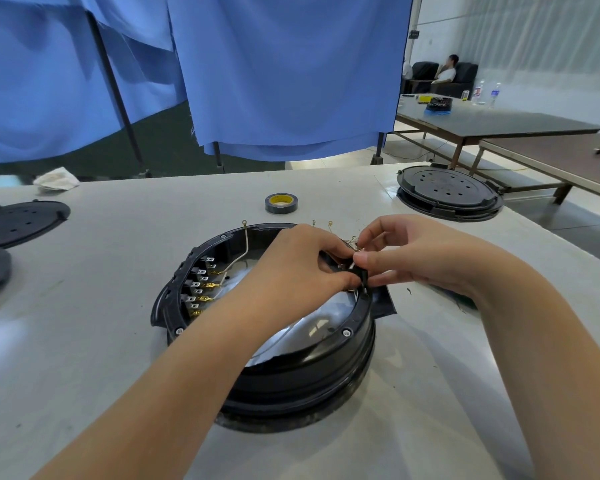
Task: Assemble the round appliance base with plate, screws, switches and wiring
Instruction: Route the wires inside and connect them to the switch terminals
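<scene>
The round black appliance base point(302, 372) sits open side up in the middle of the white table, with a shiny metal plate point(291, 337) inside. Along its left inner wall runs a row of switches point(196, 289) with brass terminals, and thin wires point(245, 244) rise from them. At the base's far right rim my left hand point(302, 265) and my right hand point(406, 254) meet. Together they pinch a small black switch part point(359, 275) with wires attached. What lies under the fingers is hidden.
A roll of black tape point(281, 203) lies beyond the base. Another assembled black base point(449, 192) stands at the far right corner. Black round covers point(18, 221) lie at the left edge, a crumpled rag point(56, 181) behind them. Blue curtains hang at the back.
</scene>
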